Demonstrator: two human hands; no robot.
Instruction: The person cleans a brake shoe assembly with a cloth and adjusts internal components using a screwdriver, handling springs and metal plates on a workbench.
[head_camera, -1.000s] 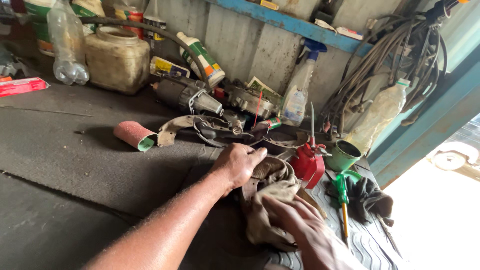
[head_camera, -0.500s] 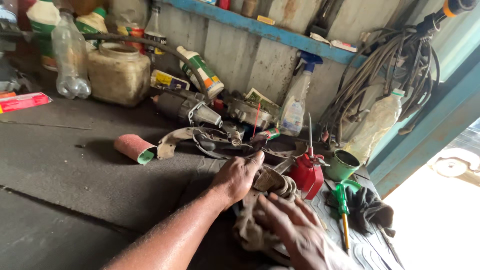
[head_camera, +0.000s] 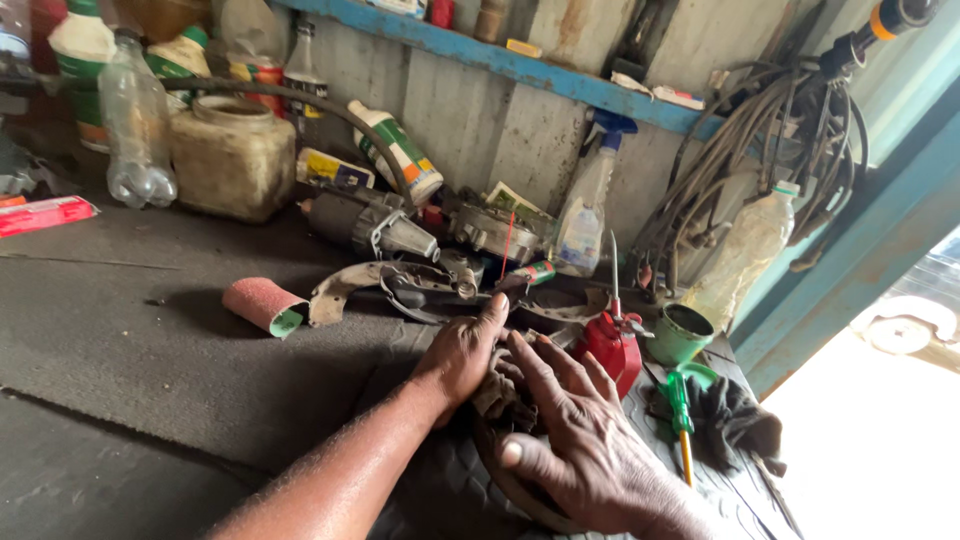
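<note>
Both hands lie flat with fingers spread, neither grip closed on anything. Left hand (head_camera: 462, 352) presses down on a dirty brown rag (head_camera: 500, 395), index finger stretched toward twelve o'clock; right hand (head_camera: 575, 440) rests just beside it at five o'clock, palm over the same rag and over a curved dark metal part (head_camera: 520, 500) (mostly hidden beneath). Rag and part sit on the dark counter (head_camera: 150, 360), a red oil can (head_camera: 612, 345) near at two o'clock. Judging from this, the wiping looks midway: grime remains, and nothing is lifted.
</note>
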